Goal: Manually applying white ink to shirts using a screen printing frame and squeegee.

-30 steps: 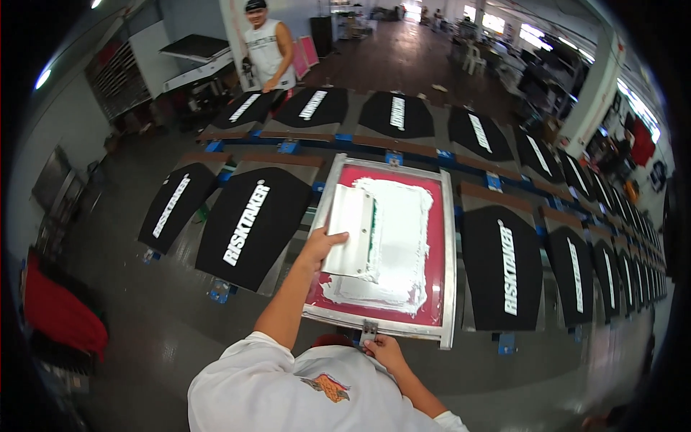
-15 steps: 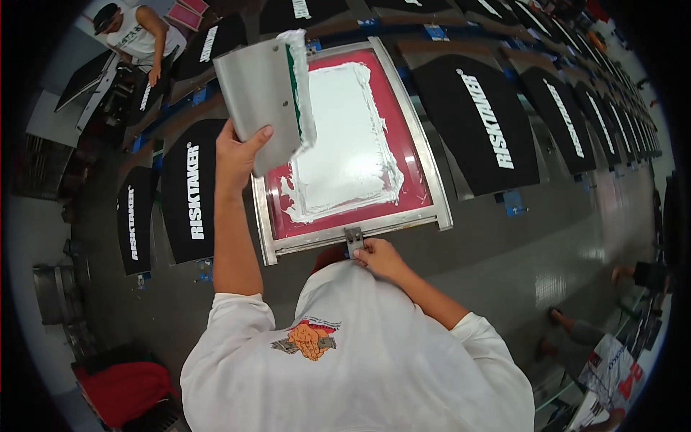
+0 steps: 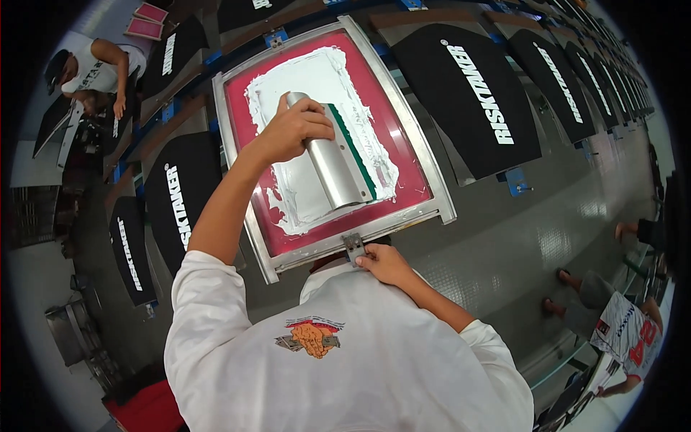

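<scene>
A screen-printing frame (image 3: 400, 117) with silver edges lies in front of me, its mesh (image 3: 242, 119) red around a pale middle. White ink (image 3: 291, 216) is smeared over that middle, with ragged ridges at its sides. My left hand (image 3: 301, 131) is closed over the top of a silver squeegee (image 3: 337, 173), whose green blade edge faces right and rests on the inked area. At the frame's near edge, my right hand (image 3: 386, 265) has its fingers closed on a small metal bracket (image 3: 353, 248).
Black fabric panels (image 3: 439, 93) with white lettering lie on boards in rows to both sides. A blue clamp (image 3: 516, 181) juts from one board on the right. Another person (image 3: 108, 72) works at the far left; someone else (image 3: 626, 331) is at the lower right.
The squeegee has come down from a raised, tilted position onto the inked screen, and my left hand now grips it from above. My right hand keeps its hold on the bracket.
</scene>
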Action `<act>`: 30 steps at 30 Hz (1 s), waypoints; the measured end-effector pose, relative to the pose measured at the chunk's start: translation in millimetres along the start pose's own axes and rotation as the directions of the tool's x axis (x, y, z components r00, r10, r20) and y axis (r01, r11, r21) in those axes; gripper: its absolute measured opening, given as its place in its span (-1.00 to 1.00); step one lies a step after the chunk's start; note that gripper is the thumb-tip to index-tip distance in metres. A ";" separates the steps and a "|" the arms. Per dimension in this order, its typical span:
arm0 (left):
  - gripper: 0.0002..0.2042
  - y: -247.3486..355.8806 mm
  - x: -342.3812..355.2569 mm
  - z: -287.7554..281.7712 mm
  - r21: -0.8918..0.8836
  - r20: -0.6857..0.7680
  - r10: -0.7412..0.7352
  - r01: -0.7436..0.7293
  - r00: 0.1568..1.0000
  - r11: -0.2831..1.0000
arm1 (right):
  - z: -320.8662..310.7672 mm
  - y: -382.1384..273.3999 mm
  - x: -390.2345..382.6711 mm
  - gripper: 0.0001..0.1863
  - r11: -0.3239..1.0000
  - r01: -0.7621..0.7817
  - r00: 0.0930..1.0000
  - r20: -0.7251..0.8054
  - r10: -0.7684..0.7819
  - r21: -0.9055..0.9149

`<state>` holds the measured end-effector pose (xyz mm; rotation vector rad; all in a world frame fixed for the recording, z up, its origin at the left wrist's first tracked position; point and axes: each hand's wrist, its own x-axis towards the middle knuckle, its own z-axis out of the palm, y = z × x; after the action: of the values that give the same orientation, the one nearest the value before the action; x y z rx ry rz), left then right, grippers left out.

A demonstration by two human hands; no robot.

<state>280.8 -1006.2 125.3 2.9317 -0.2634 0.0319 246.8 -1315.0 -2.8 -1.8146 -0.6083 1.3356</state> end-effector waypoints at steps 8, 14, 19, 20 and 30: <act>-0.65 -34.9 28.5 54.8 0.020 -0.057 0.209 -0.208 0.976 0.978 | -1.2 -8.4 -2.1 -0.70 0.999 -0.044 0.999 0.002 0.044 0.023; -0.64 -51.8 -4.4 50.6 0.047 -0.053 0.120 -0.118 0.991 0.992 | -0.3 -3.3 0.2 -0.72 0.999 -0.041 0.999 -0.001 0.041 -0.006; -0.67 -94.9 -15.4 -18.8 0.146 0.033 -0.198 0.191 0.980 0.971 | 0.0 -5.2 0.5 -0.71 0.999 -0.040 0.999 -0.007 0.040 -0.037; -0.68 -106.7 -9.3 -29.3 0.026 0.086 -0.320 0.319 0.943 0.947 | 2.6 2.3 2.2 -0.72 0.998 -0.031 0.999 -0.016 0.031 -0.047; -0.67 -180.8 52.7 -5.5 0.090 -0.128 -0.602 0.614 0.788 0.784 | 1.6 4.2 -0.7 -0.73 0.990 -0.128 0.992 -0.012 0.128 -0.056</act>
<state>364.9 -839.9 97.7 2.9742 0.7377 0.0920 244.8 -1317.4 -6.1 -1.9318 -0.5379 1.4073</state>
